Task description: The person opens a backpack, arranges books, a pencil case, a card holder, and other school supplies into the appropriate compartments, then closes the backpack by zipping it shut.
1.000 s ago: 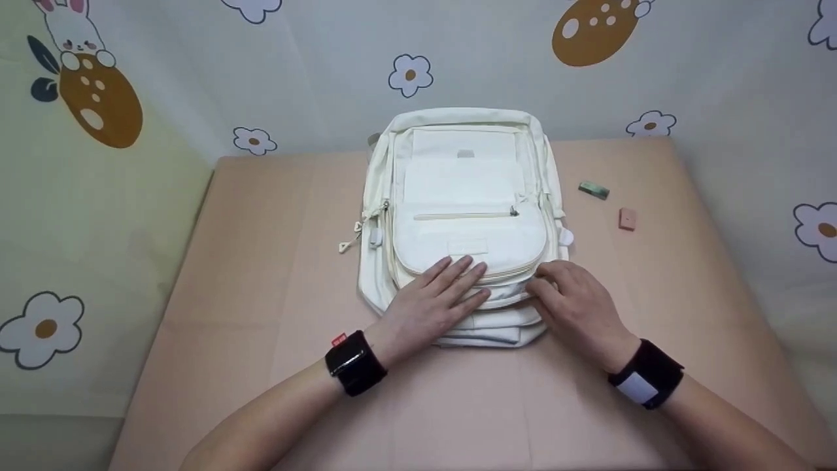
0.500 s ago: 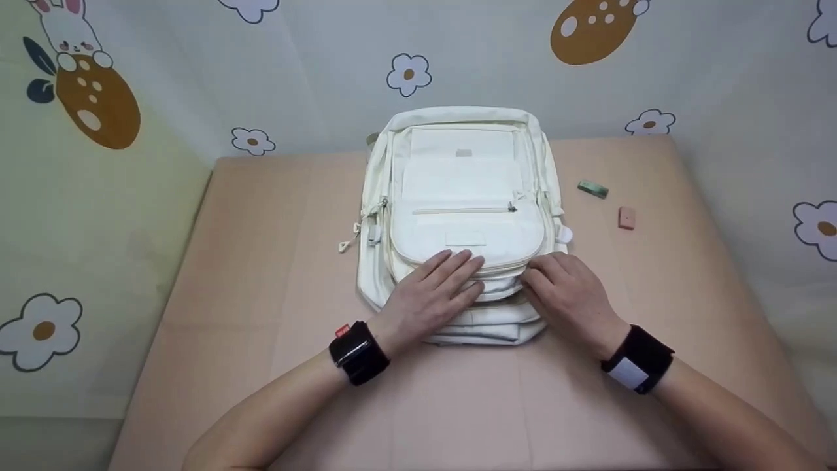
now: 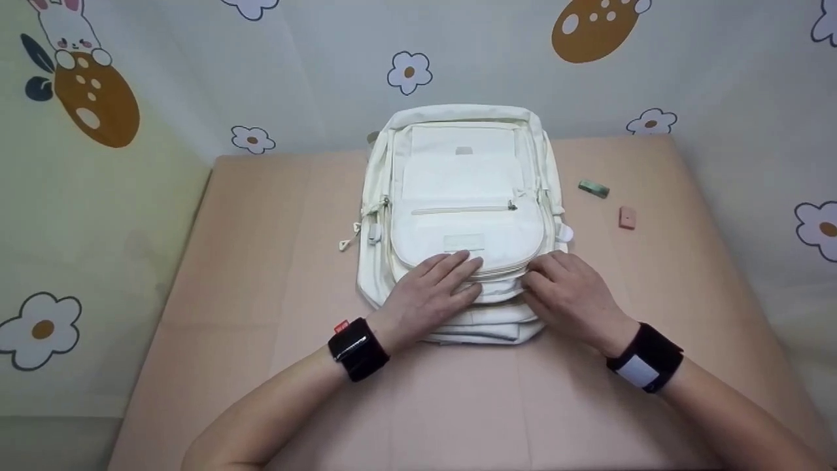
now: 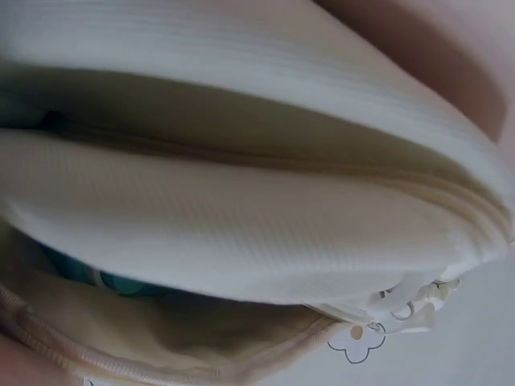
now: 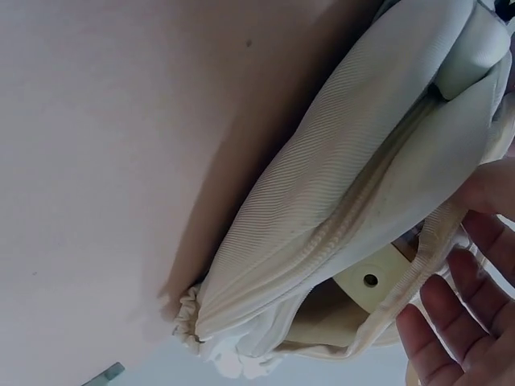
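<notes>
A cream-white backpack [image 3: 464, 170] lies front side up on the table. My left hand [image 3: 428, 297] rests with straight fingers across the lower part of its front pocket. On the pocket's lower right edge, my right hand [image 3: 575, 297] has curled fingers and pinches the rim; whether a zipper pull is between the fingertips is hidden. In the right wrist view, the pocket gapes beside the fingers [image 5: 455, 322], and a pale yellow piece with a dark hole [image 5: 370, 280] shows inside. Something teal [image 4: 121, 281] sits in the gaping pocket in the left wrist view.
A small green block [image 3: 594, 190] and a small pink block [image 3: 627, 218] lie on the table [image 3: 261, 248] right of the backpack. Zipper pulls [image 3: 346, 244] hang off its left side. A patterned curtain [image 3: 327, 72] stands behind the table.
Both hands have shifted slightly away from me and to the left, pushing the front pocket's lower edge a little upward. Over the last half second they have barely moved.
</notes>
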A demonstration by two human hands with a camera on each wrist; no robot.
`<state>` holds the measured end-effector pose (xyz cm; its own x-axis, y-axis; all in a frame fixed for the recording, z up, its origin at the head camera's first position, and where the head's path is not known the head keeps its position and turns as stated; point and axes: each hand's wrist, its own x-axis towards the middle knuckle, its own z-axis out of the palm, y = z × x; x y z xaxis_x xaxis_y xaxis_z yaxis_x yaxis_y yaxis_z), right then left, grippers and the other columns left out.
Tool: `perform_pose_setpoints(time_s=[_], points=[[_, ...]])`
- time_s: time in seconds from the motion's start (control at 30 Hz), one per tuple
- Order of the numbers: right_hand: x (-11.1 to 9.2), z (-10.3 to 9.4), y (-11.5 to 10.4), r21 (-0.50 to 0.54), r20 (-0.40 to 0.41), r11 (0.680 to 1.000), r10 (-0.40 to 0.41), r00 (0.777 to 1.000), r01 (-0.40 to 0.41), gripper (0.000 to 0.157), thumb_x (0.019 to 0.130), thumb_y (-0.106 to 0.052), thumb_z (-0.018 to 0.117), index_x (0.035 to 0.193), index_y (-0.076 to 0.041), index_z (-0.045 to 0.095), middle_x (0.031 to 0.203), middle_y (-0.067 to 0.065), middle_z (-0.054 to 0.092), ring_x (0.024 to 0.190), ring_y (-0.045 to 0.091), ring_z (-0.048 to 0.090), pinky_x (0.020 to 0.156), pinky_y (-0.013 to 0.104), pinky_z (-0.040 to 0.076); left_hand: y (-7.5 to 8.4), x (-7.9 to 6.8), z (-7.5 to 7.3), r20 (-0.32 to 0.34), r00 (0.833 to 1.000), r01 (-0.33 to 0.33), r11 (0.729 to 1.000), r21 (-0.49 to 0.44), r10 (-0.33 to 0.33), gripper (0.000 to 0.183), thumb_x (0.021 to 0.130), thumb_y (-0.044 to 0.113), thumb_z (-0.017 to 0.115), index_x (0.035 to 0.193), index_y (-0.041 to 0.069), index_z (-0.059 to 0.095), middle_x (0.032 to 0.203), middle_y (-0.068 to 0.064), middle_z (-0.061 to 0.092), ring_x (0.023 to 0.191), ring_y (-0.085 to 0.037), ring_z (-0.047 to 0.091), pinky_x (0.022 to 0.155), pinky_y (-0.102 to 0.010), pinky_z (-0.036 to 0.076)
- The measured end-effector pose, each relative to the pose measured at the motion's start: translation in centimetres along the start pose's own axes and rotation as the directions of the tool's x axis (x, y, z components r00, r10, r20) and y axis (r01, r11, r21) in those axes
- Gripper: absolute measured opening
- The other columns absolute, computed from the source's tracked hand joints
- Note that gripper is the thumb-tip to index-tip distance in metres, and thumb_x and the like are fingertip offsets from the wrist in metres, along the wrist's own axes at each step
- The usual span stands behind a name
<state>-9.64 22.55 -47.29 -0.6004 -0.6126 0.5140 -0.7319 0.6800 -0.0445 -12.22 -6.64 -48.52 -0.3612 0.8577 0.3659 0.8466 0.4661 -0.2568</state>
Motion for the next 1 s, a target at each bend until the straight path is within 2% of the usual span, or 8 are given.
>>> perform_pose_setpoints(time_s=[0.1, 0.2, 0.37, 0.5, 0.63, 0.73, 0.83, 1.0], points=[[0.3, -0.2, -0.4, 0.01, 0.003, 1.0, -0.019, 1.0, 0.019, 0.006, 0.091, -0.014, 0.07, 0.095, -0.011, 0.068, 0.099, 0.006, 0.063, 0.087, 0.026, 0.059, 0.072, 0.041, 0.05, 0.0, -0.3, -0.3, 0.007, 1.0, -0.003, 0.999, -0.036, 0.004, 0.037, 0.1, 0.013, 0.053, 0.135, 0.021, 0.062, 0.158, -0.011, 0.042, 0.148, -0.03, 0.035, 0.123, -0.04, 0.022], [1.0, -0.5, -1.1, 0.035, -0.031, 0.998, -0.046, 0.998, 0.048, 0.01, 0.092, -0.016, 0.071, 0.099, -0.009, 0.071, 0.1, 0.006, 0.064, 0.09, 0.026, 0.061, 0.076, 0.041, 0.052, 0.0, -0.6, -0.2, 0.023, 1.0, -0.004, 0.997, -0.073, 0.006, 0.038, 0.102, 0.015, 0.051, 0.139, 0.019, 0.062, 0.161, -0.012, 0.038, 0.15, -0.03, 0.03, 0.124, -0.04, 0.018], [3.8, -0.7, -2.6, 0.057, -0.073, 0.995, -0.082, 0.994, 0.086, 0.022, 0.095, -0.012, 0.067, 0.116, -0.006, 0.071, 0.116, 0.013, 0.066, 0.11, 0.032, 0.062, 0.094, 0.047, 0.051, 0.1, -1.4, 0.0, 0.017, 1.0, -0.015, 0.991, -0.129, 0.017, 0.036, 0.105, 0.016, 0.052, 0.14, 0.015, 0.063, 0.161, -0.015, 0.036, 0.152, -0.031, 0.027, 0.124, -0.042, 0.016], [6.5, -0.1, -3.7, 0.057, 0.034, 0.994, -0.095, 0.995, 0.093, 0.034, 0.098, -0.014, 0.063, 0.131, -0.006, 0.064, 0.137, 0.017, 0.059, 0.135, 0.037, 0.049, 0.113, 0.051, 0.037, 0.0, -2.3, -0.2, -0.055, 0.998, -0.02, 0.989, -0.149, 0.012, 0.031, 0.103, 0.016, 0.058, 0.132, 0.015, 0.069, 0.154, -0.015, 0.047, 0.148, -0.03, 0.035, 0.123, -0.044, 0.022], [8.3, 0.7, -4.6, 0.035, 0.196, 0.995, -0.095, 0.976, 0.09, 0.046, 0.097, -0.021, 0.067, 0.14, -0.007, 0.059, 0.15, 0.018, 0.049, 0.146, 0.038, 0.036, 0.121, 0.052, 0.023, -0.4, -3.9, -0.4, -0.127, 0.992, 0.009, 0.99, -0.141, -0.027, 0.028, 0.098, 0.013, 0.063, 0.124, 0.017, 0.073, 0.146, -0.011, 0.055, 0.139, -0.029, 0.046, 0.12, -0.042, 0.029], [9.4, 1.1, -5.2, -0.001, 0.302, 0.996, -0.09, 0.949, 0.094, 0.057, 0.095, -0.027, 0.071, 0.147, -0.009, 0.054, 0.158, 0.019, 0.041, 0.15, 0.039, 0.028, 0.123, 0.052, 0.018, -1.0, -5.0, -0.6, -0.168, 0.981, 0.066, 0.985, -0.159, -0.093, 0.021, 0.095, 0.012, 0.067, 0.113, 0.017, 0.076, 0.136, -0.008, 0.061, 0.129, -0.028, 0.052, 0.115, -0.04, 0.038], [10.6, 1.5, -5.8, -0.032, 0.37, 0.993, -0.096, 0.924, 0.116, 0.066, 0.093, -0.029, 0.072, 0.152, -0.011, 0.049, 0.162, 0.019, 0.033, 0.152, 0.04, 0.022, 0.123, 0.054, 0.017, -1.7, -5.8, -0.7, -0.19, 0.97, 0.11, 0.972, -0.209, -0.151, 0.015, 0.092, 0.009, 0.067, 0.103, 0.013, 0.077, 0.126, -0.007, 0.064, 0.121, -0.027, 0.057, 0.109, -0.037, 0.044], [12.1, 2.5, -6.5, -0.049, 0.415, 0.989, -0.106, 0.904, 0.139, 0.071, 0.09, -0.027, 0.072, 0.154, -0.012, 0.046, 0.165, 0.017, 0.029, 0.153, 0.039, 0.02, 0.121, 0.058, 0.018, -2.8, -6.4, -1.1, -0.216, 0.961, 0.101, 0.948, -0.303, -0.172, 0.015, 0.088, 0.004, 0.062, 0.098, 0.007, 0.073, 0.118, -0.008, 0.067, 0.117, -0.026, 0.061, 0.102, -0.035, 0.05]])
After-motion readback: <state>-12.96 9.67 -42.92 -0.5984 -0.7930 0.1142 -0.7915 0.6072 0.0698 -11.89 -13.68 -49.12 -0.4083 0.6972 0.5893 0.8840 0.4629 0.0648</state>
